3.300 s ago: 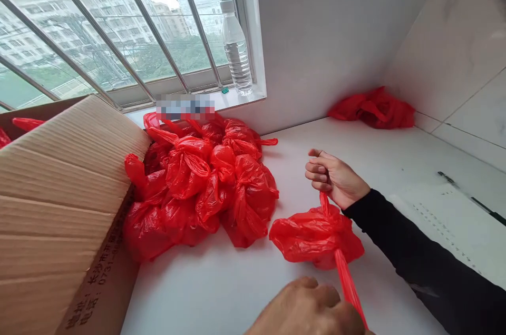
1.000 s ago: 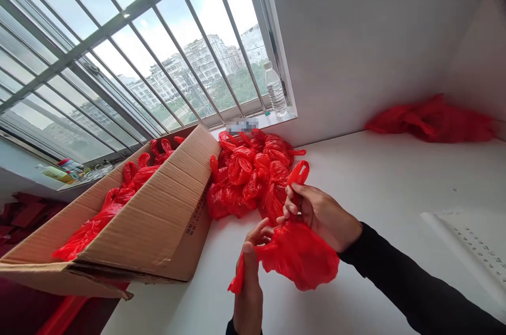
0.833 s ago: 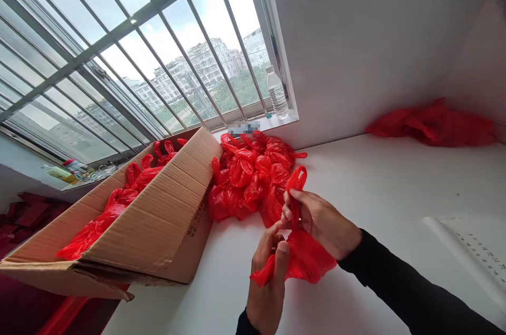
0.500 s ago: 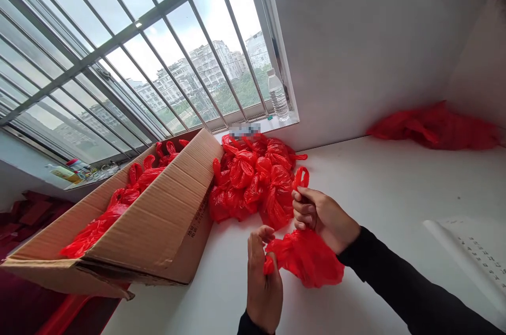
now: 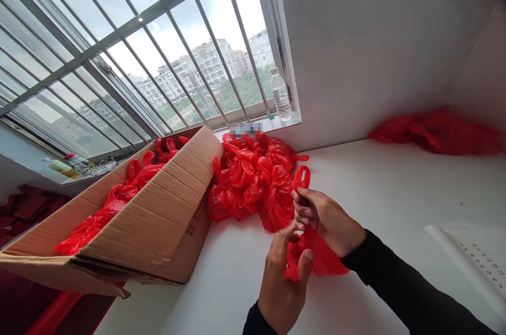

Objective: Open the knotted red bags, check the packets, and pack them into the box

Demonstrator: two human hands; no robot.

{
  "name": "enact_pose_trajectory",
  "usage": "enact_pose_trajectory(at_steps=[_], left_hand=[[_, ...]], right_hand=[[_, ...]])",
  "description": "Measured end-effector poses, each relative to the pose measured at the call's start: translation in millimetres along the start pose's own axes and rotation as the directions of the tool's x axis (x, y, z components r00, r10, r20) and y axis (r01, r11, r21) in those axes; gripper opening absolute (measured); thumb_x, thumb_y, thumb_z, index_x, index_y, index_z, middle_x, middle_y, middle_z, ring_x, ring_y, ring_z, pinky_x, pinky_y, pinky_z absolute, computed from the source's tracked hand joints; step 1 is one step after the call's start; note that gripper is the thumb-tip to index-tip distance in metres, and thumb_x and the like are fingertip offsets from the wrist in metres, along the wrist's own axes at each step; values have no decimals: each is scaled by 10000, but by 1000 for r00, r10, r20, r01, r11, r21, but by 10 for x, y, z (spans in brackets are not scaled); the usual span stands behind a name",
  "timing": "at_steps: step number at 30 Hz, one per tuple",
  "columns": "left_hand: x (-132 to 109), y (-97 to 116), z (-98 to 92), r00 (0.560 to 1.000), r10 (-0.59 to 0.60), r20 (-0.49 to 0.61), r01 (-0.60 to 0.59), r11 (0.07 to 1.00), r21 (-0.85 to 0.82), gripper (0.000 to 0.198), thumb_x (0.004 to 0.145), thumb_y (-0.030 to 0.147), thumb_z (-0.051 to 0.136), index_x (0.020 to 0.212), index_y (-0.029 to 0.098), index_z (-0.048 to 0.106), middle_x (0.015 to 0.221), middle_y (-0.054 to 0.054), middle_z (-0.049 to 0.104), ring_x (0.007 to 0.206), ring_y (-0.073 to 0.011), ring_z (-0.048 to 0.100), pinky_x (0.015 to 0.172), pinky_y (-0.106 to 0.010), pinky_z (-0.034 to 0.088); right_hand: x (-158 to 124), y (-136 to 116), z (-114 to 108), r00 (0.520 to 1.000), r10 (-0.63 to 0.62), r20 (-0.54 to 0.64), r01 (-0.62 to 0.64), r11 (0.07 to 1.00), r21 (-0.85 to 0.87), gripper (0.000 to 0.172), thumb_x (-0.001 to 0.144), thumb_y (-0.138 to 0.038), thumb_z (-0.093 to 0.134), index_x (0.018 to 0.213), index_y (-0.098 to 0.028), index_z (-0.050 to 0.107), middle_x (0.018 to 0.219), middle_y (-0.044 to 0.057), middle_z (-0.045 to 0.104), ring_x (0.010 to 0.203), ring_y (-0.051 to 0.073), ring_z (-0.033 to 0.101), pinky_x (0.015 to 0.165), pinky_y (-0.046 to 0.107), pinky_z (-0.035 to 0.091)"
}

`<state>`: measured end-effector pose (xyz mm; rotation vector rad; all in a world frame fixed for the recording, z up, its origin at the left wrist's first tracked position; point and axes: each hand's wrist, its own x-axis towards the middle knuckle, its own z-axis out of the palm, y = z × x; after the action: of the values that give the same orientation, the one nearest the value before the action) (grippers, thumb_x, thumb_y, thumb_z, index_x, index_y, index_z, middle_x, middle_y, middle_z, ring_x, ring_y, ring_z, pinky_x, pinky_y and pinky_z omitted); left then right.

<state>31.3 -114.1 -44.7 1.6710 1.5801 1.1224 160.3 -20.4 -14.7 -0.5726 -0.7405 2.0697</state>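
Note:
I hold a small filled red plastic bag point(image 5: 321, 257) just above the white table point(image 5: 395, 193). My right hand point(image 5: 328, 219) is closed around one of its handles, whose loop sticks up above my fingers. My left hand point(image 5: 282, 277) pinches the other handle at the bag's lower left. Both hands are close together over the bag. Just behind them lies a pile of tied red bags point(image 5: 253, 179).
An open cardboard box point(image 5: 150, 224) holding more red bags stands at the left. A water bottle point(image 5: 281, 96) is on the window sill. Loose red bags point(image 5: 438, 132) lie at the back right. A printed sheet point(image 5: 474, 250) lies at the right edge.
My left hand has moved up and right, bringing its handle in against the bag beside my right hand. The bag is more bunched between the hands.

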Motion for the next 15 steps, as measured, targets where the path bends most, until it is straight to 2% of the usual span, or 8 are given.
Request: enact_pose_trajectory(at_steps=[3,5,8,10,12,15], left_hand=[[73,13,22,1000,-3,7,3,1000,2,244,955,409,587,1046,207,689,994,-86,732,907,-234,677,846,-350,523],[130,30,1,1000,-16,-8,16,1000,-17,248,975,422,553,974,207,676,846,-46,713,763,-196,653,734,-308,521],[275,88,-92,996,-25,-85,22,999,-41,288,994,457,512,939,204,638,750,-10,668,658,-160,608,604,-261,486],[454,144,-194,985,-2,-175,-6,999,-44,304,986,484,521,960,201,628,799,-16,680,712,-165,631,620,-256,496],[722,194,-320,953,46,-300,-57,998,-28,323,974,511,534,979,200,620,876,-26,690,802,-175,650,695,-265,516],[1276,206,-523,844,123,-522,-118,992,43,361,1005,526,458,1050,197,600,1005,-50,686,955,-189,650,842,-302,525]], right_hand=[[-25,-55,10,999,-51,11,52,993,-105,277,902,-476,669,874,-200,657,680,-28,545,665,129,517,693,262,483],[-34,-129,-7,994,-112,16,113,976,-188,259,908,-454,680,1008,-216,694,887,14,670,883,158,605,860,276,487],[-30,-259,-80,979,-192,-70,167,951,-261,346,898,-429,700,1208,-280,661,1204,23,674,1206,189,571,1053,315,424],[-22,-337,-148,957,-240,-161,193,946,-262,390,889,-423,703,1256,-310,632,1305,20,639,1321,199,514,1106,342,403],[-15,-401,-212,931,-286,-225,234,944,-233,385,875,-407,711,1242,-323,630,1320,20,628,1362,209,486,1128,369,402],[-17,-471,-269,901,-326,-285,277,940,-199,361,854,-381,724,1200,-333,633,1260,18,637,1355,220,492,1139,407,409]])
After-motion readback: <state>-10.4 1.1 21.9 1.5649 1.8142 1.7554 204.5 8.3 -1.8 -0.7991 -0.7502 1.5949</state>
